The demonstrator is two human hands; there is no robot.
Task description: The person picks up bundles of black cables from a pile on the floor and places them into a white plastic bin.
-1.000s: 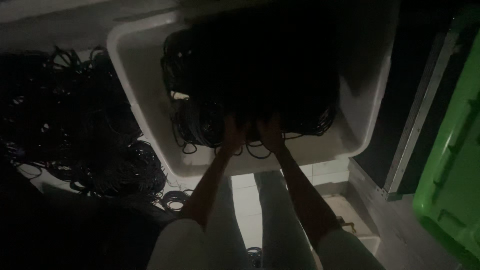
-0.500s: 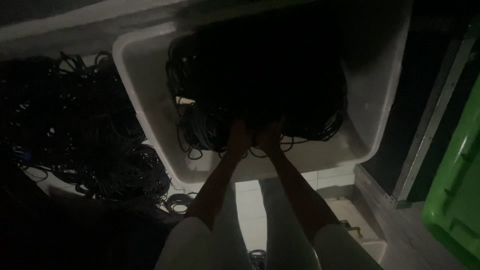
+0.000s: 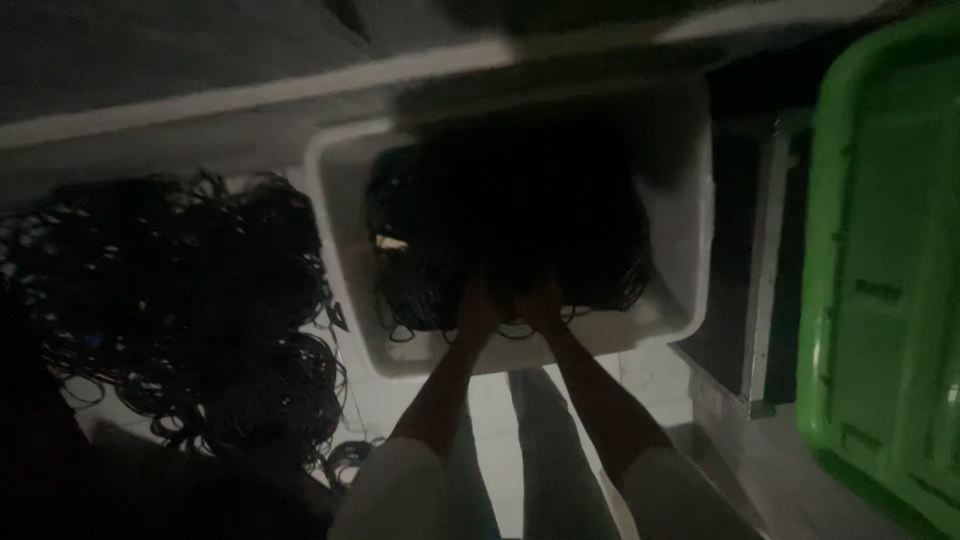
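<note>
The room is dim, and most of what shows is shape and sheen. A white plastic tub [image 3: 345, 260], rectangular with rounded corners and a thick smooth rim, sits on a pale tiled floor [image 3: 650, 375]. It is filled with a mass of thin black cables [image 3: 520, 230], looped and tangled, a few strands curling over the near wall.

Both arms reach straight forward, side by side, in light sleeves. The left hand [image 3: 478, 305] and the right hand [image 3: 540, 300] are pressed into the near edge of the cable mass, just inside the tub's front wall and almost touching one another. The fingers are buried in the dark loops, so I cannot tell whether either hand is closed on the cables or merely resting on them.

To the left of the tub, on the floor, lies a second heap of black cables [image 3: 190, 310], wiry and sprawling, spreading wider than the tub. At the right edge stands a bright green plastic crate [image 3: 890, 270], glossy with moulded ribs, well apart from the hands.
</note>
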